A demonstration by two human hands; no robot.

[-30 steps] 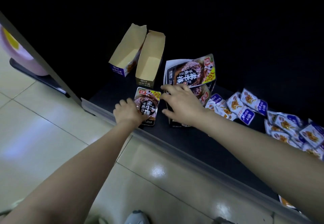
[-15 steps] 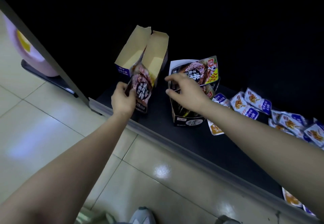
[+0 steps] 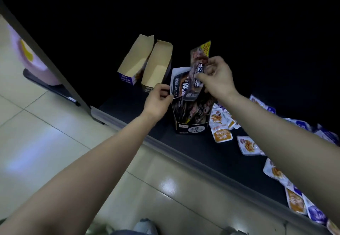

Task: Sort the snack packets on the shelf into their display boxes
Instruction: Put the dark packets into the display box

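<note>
Dark shelf [image 3: 193, 148] above glossy floor tiles [image 3: 55, 124]. My right fingers [image 3: 202, 77] pinch a dark snack packet [image 3: 197, 70] over its display box [image 3: 191, 118]; left fingers [image 3: 161, 91] grip the box's flap.

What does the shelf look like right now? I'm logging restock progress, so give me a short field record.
left hand: grips the flap of the black display box
right hand: holds a dark snack packet upright above that box
black display box contents: several dark packets standing inside
empty boxes: two open cardboard boxes behind it, insides bare
loose packets: white, orange and purple ones scattered on the shelf to the right, unsorted
floor: pale glossy tiles
</note>
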